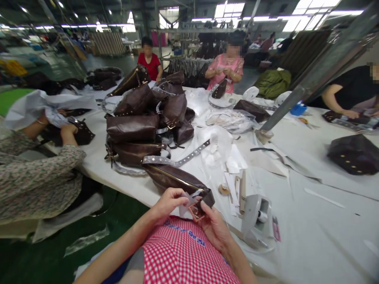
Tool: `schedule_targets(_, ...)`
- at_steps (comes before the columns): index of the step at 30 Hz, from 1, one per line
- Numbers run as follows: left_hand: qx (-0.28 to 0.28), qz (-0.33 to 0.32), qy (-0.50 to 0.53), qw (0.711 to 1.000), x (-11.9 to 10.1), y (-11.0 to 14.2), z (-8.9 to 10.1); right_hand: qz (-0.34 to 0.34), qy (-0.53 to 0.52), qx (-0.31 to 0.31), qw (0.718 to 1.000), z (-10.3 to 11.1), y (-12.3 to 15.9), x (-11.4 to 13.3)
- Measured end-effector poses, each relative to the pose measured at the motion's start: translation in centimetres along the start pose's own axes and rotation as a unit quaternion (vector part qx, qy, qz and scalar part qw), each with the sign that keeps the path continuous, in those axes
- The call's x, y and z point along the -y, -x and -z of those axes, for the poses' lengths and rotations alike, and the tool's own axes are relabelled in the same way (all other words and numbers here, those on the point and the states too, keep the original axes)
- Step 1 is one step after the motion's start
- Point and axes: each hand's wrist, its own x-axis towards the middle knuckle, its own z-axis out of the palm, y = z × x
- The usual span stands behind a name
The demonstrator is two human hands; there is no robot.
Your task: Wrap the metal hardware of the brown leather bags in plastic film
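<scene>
Taking the hands as the clock's centre, the near edge of the white table (319, 230) passes close by them, running up toward 10 o'clock and down toward 4; its widest open stretch lies from 2 to 4 o'clock, beyond the tape dispenser (257, 221) at 3 o'clock and the pink-handled tool (276, 228) just beside it. Cardboard strips (242, 191) lie at 2 o'clock, a heap of brown bags (133, 128) crowds 11 o'clock, and a slanting metal post (299, 92) rises at 1 to 2 o'clock. A co-worker's patterned sleeve (44, 173) comes in at 9 to 10 o'clock. The zipped bag (174, 177) lies on the table from 11 to 12 o'clock, its near end at the fingers. The left hand (170, 203) pinches a piece of clear film (185, 205) between thumb and fingers; the right hand (214, 225), at 4 o'clock from it, grasps the metal buckle (196, 212) at the bag's near end. The bag is dark brown, smooth and slightly glossy, with a gold-coloured zip along its top; the buckle is a coppery rectangular frame.
</scene>
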Motion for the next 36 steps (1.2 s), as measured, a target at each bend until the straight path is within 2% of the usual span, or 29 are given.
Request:
schedule_targets(4, 0.006, 0.033, 0.019, 0.999, -0.2, 0.0, 0.4, -0.049, -0.057, 0.036, 0.997, 0.6, 0.2, 0.3)
schedule_targets(6, 0.003, 0.047, 0.035, 0.998, -0.3, 0.3, 0.5, -0.035, -0.040, 0.022, 0.998, 0.7, 0.2, 0.1)
schedule_targets(10, -0.008, 0.081, 0.042, 0.996, -0.4, 1.3, 0.6, 0.024, 0.072, -0.028, 0.997, 0.6, 0.2, -0.7)
schedule_targets(12, -0.013, 0.099, 0.028, 0.995, -0.5, 1.8, 0.6, 0.041, 0.099, -0.030, 0.994, 0.4, 0.3, -1.0)
schedule_targets(18, -0.019, 0.126, 0.008, 0.992, -0.6, 3.0, 0.6, 0.027, 0.059, -0.015, 0.998, -0.2, 0.7, -1.2)
schedule_targets(25, -0.019, 0.127, 0.067, 0.990, -0.6, 3.7, 0.6, 0.023, 0.037, 0.005, 0.999, -0.4, 0.9, -1.4)
schedule_targets(31, 0.007, 0.137, 0.071, 0.988, 0.1, 3.8, 0.5, 0.034, 0.057, -0.028, 0.997, -0.2, 0.8, -1.4)
schedule_targets(36, 0.015, 0.154, 0.066, 0.986, 0.0, 3.8, 0.4, 0.056, 0.087, -0.032, 0.994, 0.0, 0.8, -1.3)
